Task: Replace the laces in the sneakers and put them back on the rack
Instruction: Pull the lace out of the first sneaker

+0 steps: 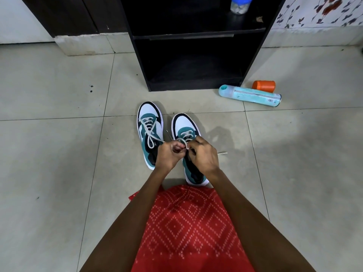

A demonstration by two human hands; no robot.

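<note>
Right sneaker (184,124) midfoot, part of lace (183,134) covered; jar (238,5) on rack (196,36) cut off by top edge.

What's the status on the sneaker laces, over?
Left hand and right hand both pinching the white lace on the right sneaker, knot unfinished. Left sneaker laced, bow tied. Rack ahead; spray can off to its right, not blocking.

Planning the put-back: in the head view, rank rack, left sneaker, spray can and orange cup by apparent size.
rack
left sneaker
spray can
orange cup
Sneaker and can look close in length; the sneaker is wider.
</note>
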